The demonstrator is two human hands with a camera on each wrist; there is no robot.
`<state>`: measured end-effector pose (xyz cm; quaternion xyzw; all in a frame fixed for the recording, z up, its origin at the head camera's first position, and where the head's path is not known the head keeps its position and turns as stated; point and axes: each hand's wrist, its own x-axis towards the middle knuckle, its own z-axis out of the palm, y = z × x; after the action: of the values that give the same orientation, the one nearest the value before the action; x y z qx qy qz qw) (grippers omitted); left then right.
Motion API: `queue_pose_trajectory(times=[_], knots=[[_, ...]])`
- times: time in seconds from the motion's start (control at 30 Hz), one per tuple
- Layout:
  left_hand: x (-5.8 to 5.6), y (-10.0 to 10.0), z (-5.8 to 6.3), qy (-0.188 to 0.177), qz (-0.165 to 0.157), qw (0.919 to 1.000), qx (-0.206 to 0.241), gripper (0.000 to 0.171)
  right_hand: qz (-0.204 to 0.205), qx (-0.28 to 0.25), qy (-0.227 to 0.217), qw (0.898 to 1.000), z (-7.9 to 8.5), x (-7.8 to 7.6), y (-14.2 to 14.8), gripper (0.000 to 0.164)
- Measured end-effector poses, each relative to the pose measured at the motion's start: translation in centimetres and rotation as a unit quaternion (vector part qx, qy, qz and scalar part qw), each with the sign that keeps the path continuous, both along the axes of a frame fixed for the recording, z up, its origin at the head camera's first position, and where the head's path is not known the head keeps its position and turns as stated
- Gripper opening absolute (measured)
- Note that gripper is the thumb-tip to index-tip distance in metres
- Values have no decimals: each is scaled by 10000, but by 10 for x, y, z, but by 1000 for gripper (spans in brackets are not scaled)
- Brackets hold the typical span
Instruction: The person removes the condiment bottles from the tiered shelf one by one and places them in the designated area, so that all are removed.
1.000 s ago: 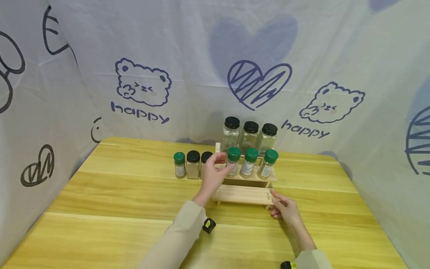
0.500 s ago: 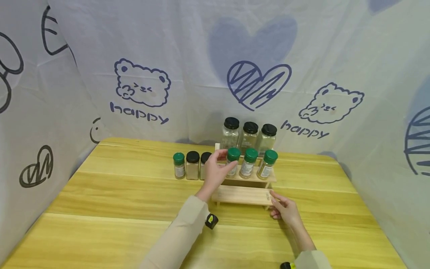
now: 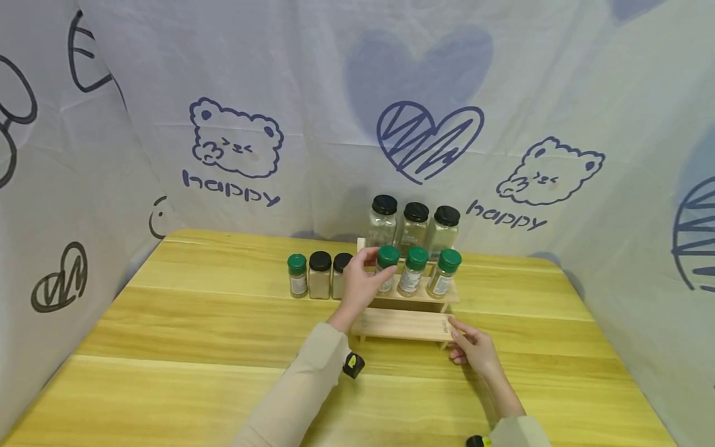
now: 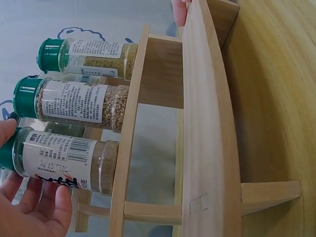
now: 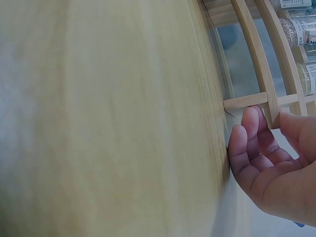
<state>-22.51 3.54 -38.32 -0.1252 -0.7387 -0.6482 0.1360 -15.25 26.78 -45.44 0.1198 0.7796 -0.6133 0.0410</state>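
My left hand (image 3: 362, 284) has its thumb and fingers around a green-capped spice jar (image 4: 64, 158), the leftmost of three on the middle step of a wooden tiered rack (image 3: 402, 324). That jar holds brown powder, and its base meets the step. Beside it stand a green-capped jar of pale seeds (image 4: 84, 102) and another with greenish-yellow contents (image 4: 94, 58). My right hand (image 3: 479, 352) pinches the right end of the rack's bare lowest step, thumb on top and fingers beneath, as the right wrist view also shows.
Three taller black-capped jars (image 3: 415, 230) stand on the top step at the back. Left of the rack, a small green-capped jar (image 3: 298, 276) and two black-capped jars (image 3: 320, 276) stand in a row on the wooden table (image 3: 184, 329). A printed cloth (image 3: 329, 155) hangs behind.
My left hand and forearm have shifted slightly to the right, the thumb further across the leftmost green-capped jar. The right hand and the rack stay put.
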Motion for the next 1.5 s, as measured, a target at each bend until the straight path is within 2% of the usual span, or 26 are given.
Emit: queue_pose_trajectory(times=[0.33,0.67,0.87,1.3,1.5], knots=[[2,0,2,25,64,10000,-7,35,9,-3,37,10000,1,-1,-1,36],[7,-9,4,216,181,9996,55,36,-24,-9,53,10000,0,-1,-1,37],[9,-15,2,328,258,9988,251,34,-27,-1,32,10000,2,0,-1,37],[16,-31,0,126,332,9981,510,36,-53,34,2,10000,1,1,-2,36],[29,-39,19,237,385,9974,564,33,-34,21,72,10000,1,0,-2,36]])
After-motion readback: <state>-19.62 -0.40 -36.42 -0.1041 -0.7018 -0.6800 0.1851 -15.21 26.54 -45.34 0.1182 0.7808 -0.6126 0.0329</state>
